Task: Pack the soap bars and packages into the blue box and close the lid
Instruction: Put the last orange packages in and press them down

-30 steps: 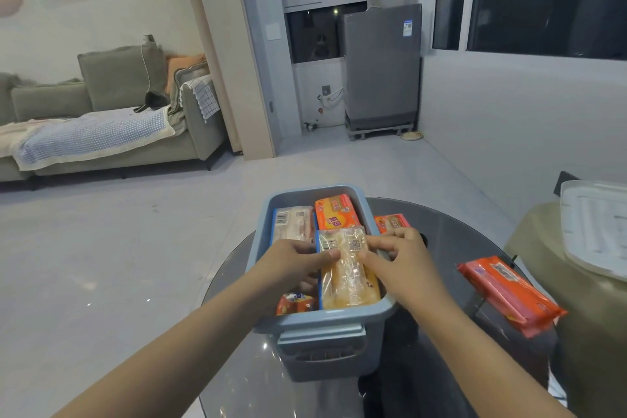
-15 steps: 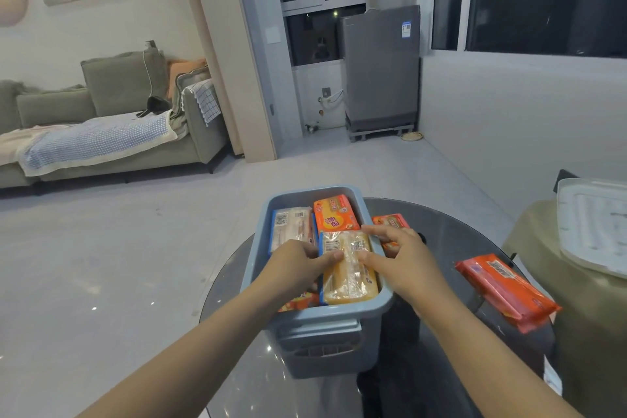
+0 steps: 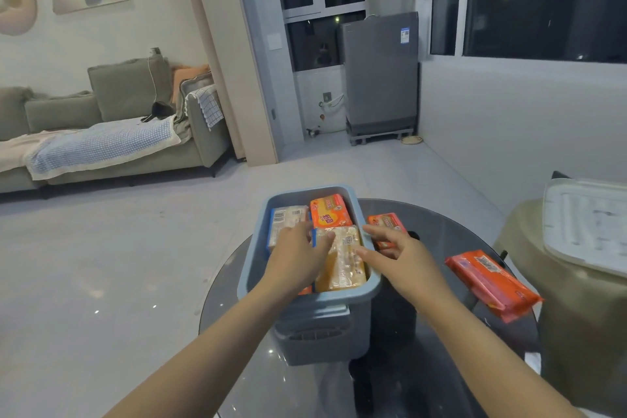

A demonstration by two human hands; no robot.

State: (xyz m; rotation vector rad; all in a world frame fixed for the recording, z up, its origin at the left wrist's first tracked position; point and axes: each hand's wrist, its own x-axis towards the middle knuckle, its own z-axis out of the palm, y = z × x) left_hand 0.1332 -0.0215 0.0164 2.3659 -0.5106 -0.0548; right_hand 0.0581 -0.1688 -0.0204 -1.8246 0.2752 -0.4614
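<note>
Single view, head-worn, wide-angle. Camera sits above and behind the forearms, facing forward and tilted down. Both forearms enter from the bottom edge and converge toward frame centre, where the left hand point(image 3: 298, 256) and right hand point(image 3: 403, 260) sit close to the lens. The blue box point(image 3: 307, 307) on the round glass tabletop point(image 3: 437, 224) fills the lower centre at near range. Upper half takes in the far room: sofa point(image 3: 112, 132) at left, dark windows point(image 3: 543, 0) at right, floor between. Straight lines bow toward the frame edges. No second view, so no overlap to log.
</note>
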